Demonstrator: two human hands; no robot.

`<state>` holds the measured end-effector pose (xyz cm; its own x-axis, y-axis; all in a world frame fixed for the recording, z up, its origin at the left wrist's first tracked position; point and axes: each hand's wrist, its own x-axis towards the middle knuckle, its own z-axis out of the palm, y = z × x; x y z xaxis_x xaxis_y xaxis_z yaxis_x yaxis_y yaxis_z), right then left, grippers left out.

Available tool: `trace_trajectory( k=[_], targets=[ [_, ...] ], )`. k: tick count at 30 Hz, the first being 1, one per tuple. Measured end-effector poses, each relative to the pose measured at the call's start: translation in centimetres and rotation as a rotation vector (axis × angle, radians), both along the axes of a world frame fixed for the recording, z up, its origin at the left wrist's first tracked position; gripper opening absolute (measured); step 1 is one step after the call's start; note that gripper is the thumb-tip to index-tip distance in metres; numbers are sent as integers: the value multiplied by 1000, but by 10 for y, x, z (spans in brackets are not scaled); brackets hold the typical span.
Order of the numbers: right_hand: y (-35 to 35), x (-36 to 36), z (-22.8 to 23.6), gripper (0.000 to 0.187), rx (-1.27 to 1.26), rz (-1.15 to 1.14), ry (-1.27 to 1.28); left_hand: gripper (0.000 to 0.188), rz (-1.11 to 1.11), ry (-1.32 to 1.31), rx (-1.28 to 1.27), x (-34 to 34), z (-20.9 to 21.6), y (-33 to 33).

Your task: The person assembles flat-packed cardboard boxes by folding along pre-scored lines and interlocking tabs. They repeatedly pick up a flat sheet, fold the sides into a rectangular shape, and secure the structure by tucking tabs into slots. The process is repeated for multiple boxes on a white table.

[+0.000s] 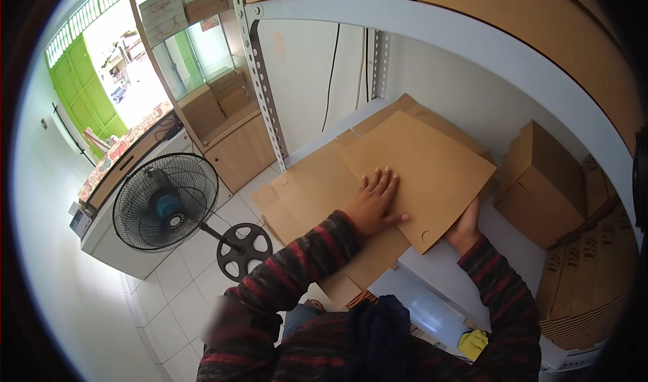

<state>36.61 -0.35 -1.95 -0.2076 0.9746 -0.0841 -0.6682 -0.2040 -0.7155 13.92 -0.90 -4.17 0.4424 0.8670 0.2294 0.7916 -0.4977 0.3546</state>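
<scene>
A brown cardboard piece [432, 159], folded flat with a small half-round cut near its front corner, lies over other flat cardboard sheets [307, 196] on the shelf. My left hand [373, 203] rests palm down on it near its left edge, fingers spread. At the right edge, my right hand [466, 228] grips the piece from the side; its fingers pass underneath, out of sight. Part of the sheets below is covered by my left forearm.
A closed cardboard box [540, 183] stands to the right, behind a stack of folded cartons [587, 274]. A metal shelf beam [432, 10] crosses above. The black fan [169, 203] stands on the left floor. A yellow cloth [473, 343] lies near my body.
</scene>
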Motion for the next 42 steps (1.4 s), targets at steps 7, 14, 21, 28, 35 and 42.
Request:
trace_trajectory(
  k=[7, 14, 21, 28, 35, 42],
  targets=[
    [-38, 7, 2, 54, 582, 384, -446, 95, -213, -997, -438, -53, 26, -62],
    [-27, -9, 40, 42, 1086, 21, -1500, 87, -283, -2192, -517, -123, -11, -140],
    [38, 90, 19, 57, 551, -313, -2224, 45, 543, -1713, -535, -122, 23, -175],
    [33, 74, 32, 83, 465, -266, -1842, 44, 566, -1655, -520, -133, 1, -176],
    [49, 71, 3, 67, 114, -350, -650, 45, 580, -1631, -517, -129, 3, -171],
    [41, 54, -1, 38, 209, -262, -626, 46, 454, -1611, -566, -128, 16, -154]
  ],
)
